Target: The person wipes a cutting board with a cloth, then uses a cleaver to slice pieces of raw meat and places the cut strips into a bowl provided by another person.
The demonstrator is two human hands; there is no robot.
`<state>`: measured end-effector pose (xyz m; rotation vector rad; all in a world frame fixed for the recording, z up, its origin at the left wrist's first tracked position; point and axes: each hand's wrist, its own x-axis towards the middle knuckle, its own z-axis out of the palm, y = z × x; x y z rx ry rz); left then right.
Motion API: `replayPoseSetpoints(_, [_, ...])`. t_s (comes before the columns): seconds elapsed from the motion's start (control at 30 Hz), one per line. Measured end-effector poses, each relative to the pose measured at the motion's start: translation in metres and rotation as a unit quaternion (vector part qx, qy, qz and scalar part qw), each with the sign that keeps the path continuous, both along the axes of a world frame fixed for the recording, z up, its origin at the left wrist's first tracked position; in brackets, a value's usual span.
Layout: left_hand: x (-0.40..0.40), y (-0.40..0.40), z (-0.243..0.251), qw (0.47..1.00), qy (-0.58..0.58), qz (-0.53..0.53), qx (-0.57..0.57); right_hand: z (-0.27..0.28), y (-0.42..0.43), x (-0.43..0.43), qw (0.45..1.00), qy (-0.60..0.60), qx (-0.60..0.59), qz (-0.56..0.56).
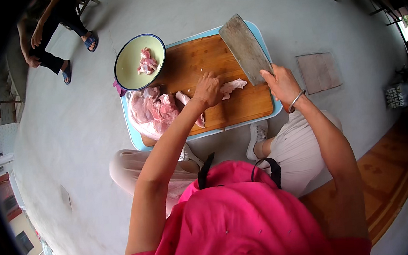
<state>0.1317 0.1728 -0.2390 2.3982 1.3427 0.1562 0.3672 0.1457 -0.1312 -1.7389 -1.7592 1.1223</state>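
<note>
A wooden cutting board (197, 55) lies on a small light-blue table before me. My right hand (281, 84) grips a broad-bladed cleaver (246, 47), its blade raised over the board's right side. My left hand (208, 90) rests on a pale strip of meat (234, 85) at the board's middle; whether its fingers pinch the strip is hard to tell. A large piece of raw meat (148, 112) sits at the left, with another strip (183, 97) beside it, partly hidden by my left forearm. Small meat pieces (146, 62) lie in an enamel bowl (124, 70) at the upper left.
Another person (52, 35) sits at the upper left, with sandalled feet on the concrete floor. The light-blue table's rim (264, 42) shows around the board. My knees and shoes are close to its near edge. A square floor cover (318, 73) lies to the right.
</note>
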Motion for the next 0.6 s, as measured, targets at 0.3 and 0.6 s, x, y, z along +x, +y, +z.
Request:
replayPoseSetpoints(0.3, [-0.002, -0.006, 0.036, 0.878, -0.333, 0.188, -0.287, 0.011, 0.012, -0.010, 0.996, 0.092, 0.019, -0.004])
replayPoseSetpoints(0.6, [-0.013, -0.005, 0.067, 0.799, -0.480, 0.183, -0.312, 0.015, 0.015, -0.003, 0.992, 0.121, 0.034, -0.029])
